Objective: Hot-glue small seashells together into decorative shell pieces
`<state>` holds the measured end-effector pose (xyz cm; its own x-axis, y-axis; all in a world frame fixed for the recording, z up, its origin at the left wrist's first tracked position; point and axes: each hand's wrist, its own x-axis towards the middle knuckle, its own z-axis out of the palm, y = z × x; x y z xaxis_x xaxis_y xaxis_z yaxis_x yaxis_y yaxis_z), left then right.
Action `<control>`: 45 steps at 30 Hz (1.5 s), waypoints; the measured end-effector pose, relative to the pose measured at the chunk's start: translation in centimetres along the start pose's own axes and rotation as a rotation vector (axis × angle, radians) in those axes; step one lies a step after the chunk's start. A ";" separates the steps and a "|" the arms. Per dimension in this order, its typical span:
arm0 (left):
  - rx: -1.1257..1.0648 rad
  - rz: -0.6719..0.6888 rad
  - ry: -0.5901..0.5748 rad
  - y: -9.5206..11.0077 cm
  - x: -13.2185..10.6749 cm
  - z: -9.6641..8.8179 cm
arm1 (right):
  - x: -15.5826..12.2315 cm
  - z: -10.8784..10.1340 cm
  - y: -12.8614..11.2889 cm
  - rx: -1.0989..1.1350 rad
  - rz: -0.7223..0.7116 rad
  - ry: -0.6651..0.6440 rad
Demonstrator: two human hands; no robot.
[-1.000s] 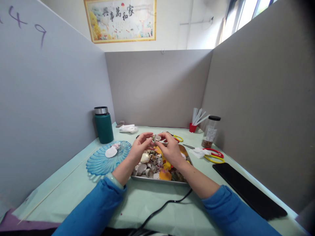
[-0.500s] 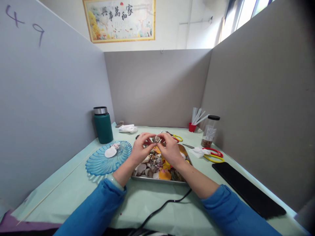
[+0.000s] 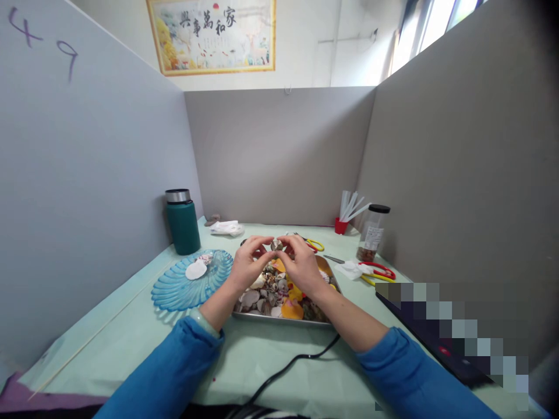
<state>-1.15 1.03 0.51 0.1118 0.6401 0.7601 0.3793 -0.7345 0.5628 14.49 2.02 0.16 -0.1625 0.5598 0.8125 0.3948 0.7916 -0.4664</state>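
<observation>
Both hands are raised over a metal tray (image 3: 279, 318) heaped with several seashells of mixed colours. My left hand (image 3: 247, 265) and my right hand (image 3: 303, 265) meet at the fingertips and pinch a small brownish shell (image 3: 276, 244) between them. The fingers of both hands are curled closed on it. To the left of the tray lies a blue shell-shaped glass plate (image 3: 174, 291) with a white shell (image 3: 196, 270) and a small pinkish piece on it.
A green flask (image 3: 183, 221) stands at the back left, a white cloth (image 3: 227, 228) behind the tray. Right of the tray: a red cup of white sticks (image 3: 343, 224), a jar (image 3: 370, 234), red-and-yellow scissors (image 3: 379, 274), a black flat object. A black cable (image 3: 283, 369) runs forward.
My two hands have closed in on each other, and the small shell is now pinched more tightly between the fingertips of both. The view has shifted slightly.
</observation>
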 end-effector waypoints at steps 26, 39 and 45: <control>-0.211 -0.432 -0.073 1.3 0.1 0.0 | 0.4 0.1 -0.3 -0.001 0.121 -0.040; -0.317 -0.489 -0.061 1.2 0.0 0.0 | 0.4 0.2 -0.1 -0.047 0.138 -0.079; -0.246 -0.512 -0.099 1.1 0.0 -0.2 | 0.6 -3.6 -1.7 -0.209 0.116 -0.039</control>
<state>-0.91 0.17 1.20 0.0605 0.9371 0.3437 0.1839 -0.3489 0.9189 16.97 0.11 2.68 -0.1383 0.6560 0.7420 0.5905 0.6561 -0.4699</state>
